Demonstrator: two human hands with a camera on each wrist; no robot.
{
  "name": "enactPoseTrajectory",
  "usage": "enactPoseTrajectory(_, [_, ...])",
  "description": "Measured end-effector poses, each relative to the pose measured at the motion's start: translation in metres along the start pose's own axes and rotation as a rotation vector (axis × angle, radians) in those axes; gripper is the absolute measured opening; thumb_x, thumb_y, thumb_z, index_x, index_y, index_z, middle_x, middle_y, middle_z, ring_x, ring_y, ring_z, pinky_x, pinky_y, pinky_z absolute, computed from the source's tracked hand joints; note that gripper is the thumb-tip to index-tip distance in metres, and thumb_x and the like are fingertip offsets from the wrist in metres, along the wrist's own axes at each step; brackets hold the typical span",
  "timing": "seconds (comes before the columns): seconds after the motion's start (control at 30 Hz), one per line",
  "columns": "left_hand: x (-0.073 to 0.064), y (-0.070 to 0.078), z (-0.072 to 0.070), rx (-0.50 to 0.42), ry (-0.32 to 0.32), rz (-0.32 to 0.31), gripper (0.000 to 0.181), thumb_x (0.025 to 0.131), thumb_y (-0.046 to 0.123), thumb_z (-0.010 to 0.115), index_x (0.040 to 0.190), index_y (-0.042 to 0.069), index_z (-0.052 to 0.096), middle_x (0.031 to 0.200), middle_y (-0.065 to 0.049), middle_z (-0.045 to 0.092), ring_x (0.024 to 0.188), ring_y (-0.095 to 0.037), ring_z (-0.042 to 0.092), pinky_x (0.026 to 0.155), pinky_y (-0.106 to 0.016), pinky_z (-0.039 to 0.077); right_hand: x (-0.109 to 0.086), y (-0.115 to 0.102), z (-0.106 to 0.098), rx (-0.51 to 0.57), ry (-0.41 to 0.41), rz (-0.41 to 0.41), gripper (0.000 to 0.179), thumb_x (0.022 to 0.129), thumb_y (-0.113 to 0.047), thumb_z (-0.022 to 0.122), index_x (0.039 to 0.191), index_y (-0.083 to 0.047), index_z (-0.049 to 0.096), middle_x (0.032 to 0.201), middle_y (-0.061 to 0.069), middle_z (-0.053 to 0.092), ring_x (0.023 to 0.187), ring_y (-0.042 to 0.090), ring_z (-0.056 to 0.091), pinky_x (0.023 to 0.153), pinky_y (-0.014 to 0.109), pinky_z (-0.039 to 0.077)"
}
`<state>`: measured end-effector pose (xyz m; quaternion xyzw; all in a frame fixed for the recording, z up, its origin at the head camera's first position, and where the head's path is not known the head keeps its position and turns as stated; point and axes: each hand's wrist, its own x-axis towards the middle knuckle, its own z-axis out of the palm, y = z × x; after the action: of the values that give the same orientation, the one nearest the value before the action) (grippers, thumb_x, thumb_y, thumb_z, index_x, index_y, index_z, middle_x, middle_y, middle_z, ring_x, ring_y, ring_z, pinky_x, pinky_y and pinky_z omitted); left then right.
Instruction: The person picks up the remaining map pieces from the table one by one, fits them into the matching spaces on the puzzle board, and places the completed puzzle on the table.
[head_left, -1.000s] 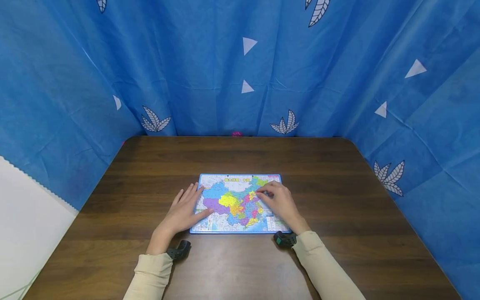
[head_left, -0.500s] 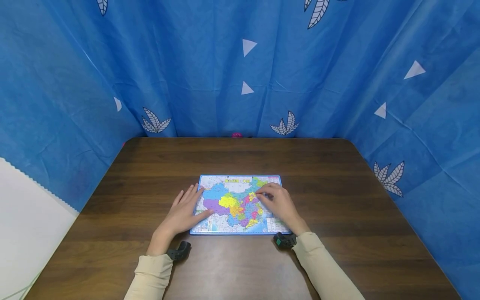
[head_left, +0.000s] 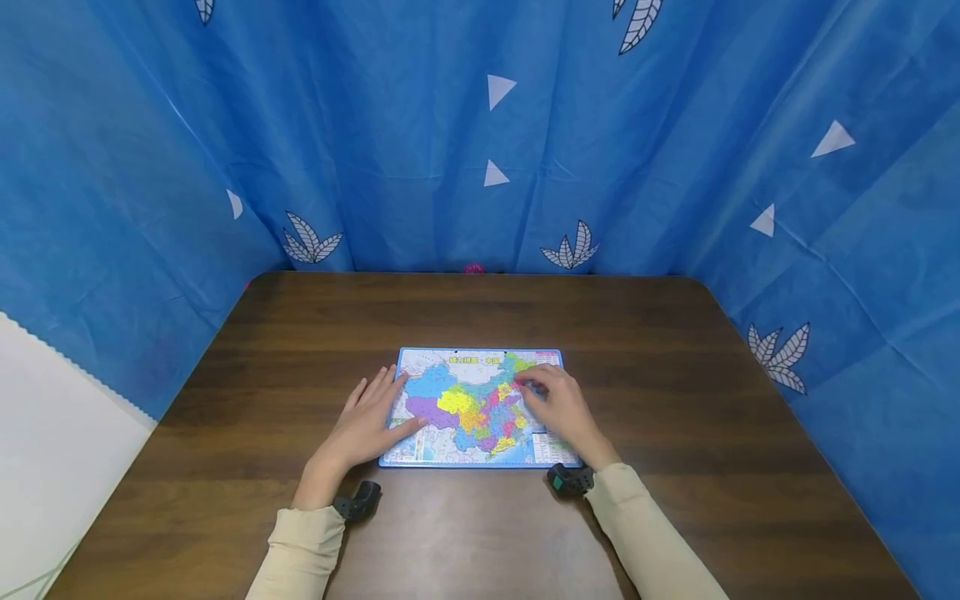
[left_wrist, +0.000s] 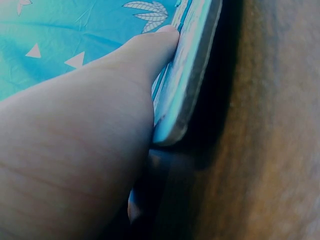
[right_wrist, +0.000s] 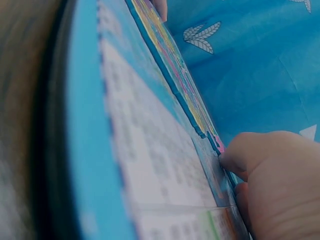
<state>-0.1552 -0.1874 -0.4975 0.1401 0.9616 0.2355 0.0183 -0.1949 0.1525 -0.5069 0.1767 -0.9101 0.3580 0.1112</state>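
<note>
A map puzzle board (head_left: 468,458) with colourful region pieces and a blue rim lies flat on the brown table. My left hand (head_left: 367,425) rests over its left edge, fingers spread and straight, the thumb reaching onto the map. In the left wrist view, the left thumb (left_wrist: 155,47) lies against the board's surface. At the upper right of the map, my right hand (head_left: 558,404) pinches a small pink puzzle piece (right_wrist: 220,144) between thumb and finger. The hand hides much of that piece and part of the board's right side.
The wooden table (head_left: 480,312) extends around the board on all sides. A blue curtain (head_left: 420,142) with leaf and triangle prints hangs behind and beside it. Each wrist wears a black camera, such as the left one (head_left: 360,502). A white surface (head_left: 60,467) stands at the left.
The right fingertips have shifted slightly to the right, and pink now shows at their tips. My left hand stays in place on the board.
</note>
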Motion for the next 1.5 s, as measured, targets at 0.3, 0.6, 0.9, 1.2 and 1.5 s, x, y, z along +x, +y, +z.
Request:
enactPoseTrajectory(0.3, [0.0,0.0004,-0.0007,-0.002,-0.003,0.002,0.093,0.092,0.064,0.061,0.161,0.008,0.034,0.169,-0.017,0.024,0.159,-0.038,0.013,0.127,-0.063,0.005,-0.0004,-0.0008,-0.0015,-0.003,-0.005,-0.001,0.014,0.094,-0.014,0.076,0.106,-0.018,0.081,0.111,-0.003,0.073,0.103,0.016,0.066,0.087,0.033,0.06])
enactPoseTrajectory(0.6, [-0.0003,-0.0012,0.0011,0.012,-0.008,-0.004,0.094,0.092,0.066,0.06,0.161,0.007,0.033,0.17,-0.017,0.023,0.159,-0.038,0.013,0.127,-0.063,0.005,-0.0015,-0.0002,-0.0009,-0.046,-0.023,-0.042,0.015,0.094,-0.016,0.077,0.108,-0.018,0.082,0.11,-0.003,0.072,0.103,0.016,0.063,0.084,0.032,0.059])
enactPoseTrajectory(0.9, [0.0009,-0.0016,-0.001,0.006,0.007,0.007,0.092,0.092,0.063,0.062,0.161,0.007,0.034,0.169,-0.018,0.024,0.159,-0.039,0.014,0.126,-0.063,0.006,0.0011,-0.0006,-0.0021,0.023,-0.012,-0.028,0.016,0.093,-0.016,0.078,0.109,-0.019,0.08,0.11,-0.005,0.072,0.102,0.012,0.066,0.087,0.032,0.06])
enactPoseTrajectory(1.2, [-0.0001,-0.0019,0.0001,0.0,-0.009,0.002,0.093,0.093,0.065,0.06,0.161,0.008,0.033,0.17,-0.017,0.023,0.159,-0.038,0.012,0.127,-0.063,0.004,-0.0007,-0.0003,-0.0006,0.025,-0.02,-0.013,0.019,0.095,-0.02,0.077,0.113,-0.018,0.078,0.115,-0.004,0.073,0.106,0.014,0.065,0.088,0.033,0.059])
enactPoseTrajectory(1.5, [0.0027,-0.0025,0.0005,0.014,-0.003,0.01,0.094,0.093,0.065,0.06,0.161,0.007,0.033,0.17,-0.017,0.022,0.159,-0.038,0.013,0.127,-0.063,0.005,-0.0005,-0.0009,-0.0022,0.1,-0.001,-0.051,0.017,0.093,-0.015,0.078,0.11,-0.016,0.079,0.111,-0.006,0.068,0.098,0.009,0.067,0.083,0.026,0.06])
